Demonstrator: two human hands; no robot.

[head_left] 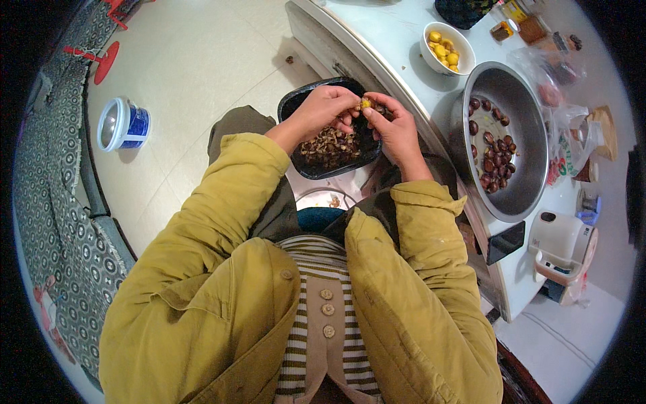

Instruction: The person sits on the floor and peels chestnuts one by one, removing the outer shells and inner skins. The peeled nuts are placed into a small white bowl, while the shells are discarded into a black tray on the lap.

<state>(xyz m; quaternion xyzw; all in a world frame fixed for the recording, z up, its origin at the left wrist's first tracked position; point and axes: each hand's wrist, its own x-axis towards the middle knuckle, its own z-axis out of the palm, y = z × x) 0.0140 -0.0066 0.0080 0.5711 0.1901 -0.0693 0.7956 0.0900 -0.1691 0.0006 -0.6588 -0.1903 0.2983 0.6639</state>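
Note:
Between both hands is a partly peeled chestnut, its yellow flesh showing beside brown shell. My left hand pinches at it from the left with its fingertips, and my right hand grips it from the right between thumb and fingers. Both hands are over a black plastic bin, in which brown and pale chestnut shells lie. On the counter at the right, a white bowl holds peeled yellow chestnuts. Beside it a large steel basin contains unpeeled brown chestnuts.
The counter's edge runs close by my right arm. On it are a dark phone, a white appliance, jars and plastic bags. A white and blue bucket and a red stand are on the floor at left.

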